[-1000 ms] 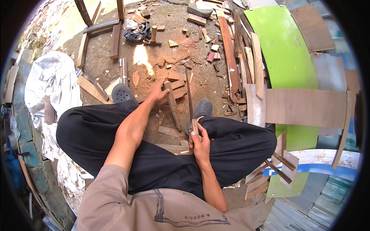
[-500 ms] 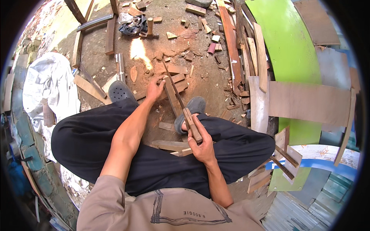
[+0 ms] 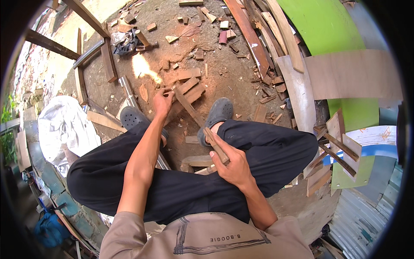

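My right hand (image 3: 233, 166) is wrapped round the wooden handle (image 3: 216, 146) of a long-bladed tool, above my right thigh. Its thin blade is hard to make out now. Ahead of the handle, a narrow wooden strip (image 3: 188, 105) slants away over wood blocks (image 3: 192, 92) on the ground. My left hand (image 3: 162, 102) is closed at the far end of that strip, thumb and fingers curled beside it. The near end of the strip lies close to my right clog (image 3: 221, 111). My left clog (image 3: 131, 117) is to the left of the blocks.
A hammer (image 3: 143, 39) stands head down beside a dark bag (image 3: 126, 45). Wooden frame legs (image 3: 108, 60) rise at far left, above a white cloth (image 3: 64, 129). Offcuts are scattered ahead. Long boards (image 3: 250, 36) and a green panel (image 3: 327, 26) lie on the right.
The view has shifted, and the surroundings sit differently in it. The tool's blade, plain along the strip earlier, is hardly visible now. Both hands keep their holds.
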Tool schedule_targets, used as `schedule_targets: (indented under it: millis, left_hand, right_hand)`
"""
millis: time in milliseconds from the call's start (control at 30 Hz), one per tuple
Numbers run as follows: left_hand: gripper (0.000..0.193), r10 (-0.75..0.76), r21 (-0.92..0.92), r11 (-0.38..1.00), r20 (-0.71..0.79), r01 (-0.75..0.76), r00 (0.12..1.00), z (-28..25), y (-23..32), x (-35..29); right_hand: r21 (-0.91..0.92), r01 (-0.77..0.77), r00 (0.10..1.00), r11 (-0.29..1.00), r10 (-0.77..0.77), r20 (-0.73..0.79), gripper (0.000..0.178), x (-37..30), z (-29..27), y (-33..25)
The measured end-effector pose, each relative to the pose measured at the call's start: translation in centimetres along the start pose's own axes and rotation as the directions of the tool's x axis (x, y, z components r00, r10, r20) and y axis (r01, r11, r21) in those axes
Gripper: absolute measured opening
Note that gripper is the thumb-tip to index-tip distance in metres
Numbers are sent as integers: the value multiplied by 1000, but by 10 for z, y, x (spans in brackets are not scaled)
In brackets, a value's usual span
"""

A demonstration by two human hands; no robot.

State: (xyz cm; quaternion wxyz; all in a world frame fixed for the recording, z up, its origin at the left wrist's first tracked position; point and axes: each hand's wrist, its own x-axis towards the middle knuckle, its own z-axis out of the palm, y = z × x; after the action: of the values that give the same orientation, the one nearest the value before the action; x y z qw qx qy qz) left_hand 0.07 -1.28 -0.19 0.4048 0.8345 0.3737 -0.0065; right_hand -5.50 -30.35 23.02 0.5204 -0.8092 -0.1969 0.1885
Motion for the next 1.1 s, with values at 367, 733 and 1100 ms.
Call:
schedule_targets:
  millis: [367,733,1100]
  left_hand:
    - [31,21,26,999,49,-22,999,-7,-22,12]
    - [28,27,68,997,-20,-25,999,0,-5,13]
    - [29,-38,63,997,19,37,999,1,-2,9]
  right_hand:
    - [-10,42,999,999,-42,8,49,-21,-2,-3]
    - [-59,4,1000,998,-5,-13,47,-20,-2,-14]
    - [-79,29,999,996,-31,-15,48,-20,14,-16]
